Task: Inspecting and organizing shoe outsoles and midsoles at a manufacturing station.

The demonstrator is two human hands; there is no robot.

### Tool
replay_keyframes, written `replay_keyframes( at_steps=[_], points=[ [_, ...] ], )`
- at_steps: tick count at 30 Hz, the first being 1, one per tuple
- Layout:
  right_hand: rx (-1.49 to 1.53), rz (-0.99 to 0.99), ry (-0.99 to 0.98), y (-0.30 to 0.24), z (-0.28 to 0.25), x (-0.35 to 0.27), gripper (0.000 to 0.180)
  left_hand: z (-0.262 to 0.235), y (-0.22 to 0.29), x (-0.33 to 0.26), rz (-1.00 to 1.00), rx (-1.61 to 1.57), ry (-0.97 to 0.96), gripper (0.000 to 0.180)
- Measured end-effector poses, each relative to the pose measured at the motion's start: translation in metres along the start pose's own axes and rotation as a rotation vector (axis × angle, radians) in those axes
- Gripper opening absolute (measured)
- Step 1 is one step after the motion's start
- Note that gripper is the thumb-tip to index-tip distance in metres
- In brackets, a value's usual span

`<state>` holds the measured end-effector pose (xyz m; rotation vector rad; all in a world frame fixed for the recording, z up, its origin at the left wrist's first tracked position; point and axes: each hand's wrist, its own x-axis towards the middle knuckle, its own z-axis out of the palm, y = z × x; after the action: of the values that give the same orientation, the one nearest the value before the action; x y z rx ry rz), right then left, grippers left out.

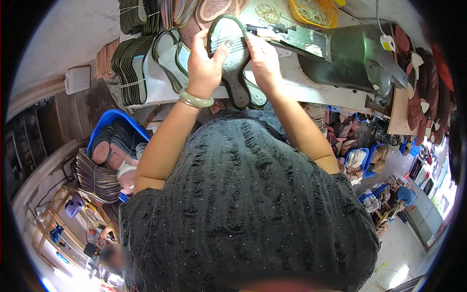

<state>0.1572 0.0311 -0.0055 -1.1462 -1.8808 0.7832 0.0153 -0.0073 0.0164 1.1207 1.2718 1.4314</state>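
Far left, mid frame: white box-shaped fitting (77,79) fixed on the wall surface.

Lower left: blue bin (111,120) holding dark and pinkish insoles, with a fanned stack of flat sole pieces (97,177) just below it. A blurred person (114,258) sits at the bottom left edge beside a wooden frame.

Upper left of centre: bundled stacks of dark insoles (129,68) standing on edge on the white worktable (311,90), tied with bands.

Upper centre: left hand (204,63), wrist ringed by a pale green bangle (196,100), clenched on the left edge of a dark grey shoe insole (233,58), thumb laid over its face. The insole is held upright above the table edge, toe end uppermost, a dark edging strip (228,18) curving round its toe. A second, lighter sole piece shows just behind its lower end.

Right of it: right hand (262,56) grasping the insole's right edge, fingers pressed at the strip near the toe.

Top, right of centre: yellow perforated tray (314,12) with rubber bands in it.

Upper right: dark green machine body (355,56) lying along the table, white cable and plug above it.

Far right: rows of brown and red sole pieces (428,82) along the edge; blue crates (362,163) of parts below them on the floor.

Centre and bottom: black knitted garment (243,204) of the wearer fills the frame.
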Motion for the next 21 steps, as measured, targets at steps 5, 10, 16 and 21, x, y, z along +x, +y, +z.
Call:
replay_keyframes(
  at_steps=[5,10,16,21],
  points=[
    [-0.184,-0.012,-0.021,0.006,0.031,0.005,0.022,-0.009,-0.012,-0.01,0.113,0.283,0.205,0.041],
    [0.555,0.635,-0.249,0.006,0.011,0.0,0.03,-0.069,-0.038,0.01,0.005,0.416,0.214,0.052],
    [-0.477,0.109,-0.41,0.035,0.001,-0.092,0.084,-0.151,-0.089,0.056,-0.134,0.932,0.264,0.054],
    [-0.437,0.037,-0.399,0.045,0.007,-0.099,0.079,-0.16,-0.11,0.061,-0.051,1.202,0.397,0.054]
  ],
)
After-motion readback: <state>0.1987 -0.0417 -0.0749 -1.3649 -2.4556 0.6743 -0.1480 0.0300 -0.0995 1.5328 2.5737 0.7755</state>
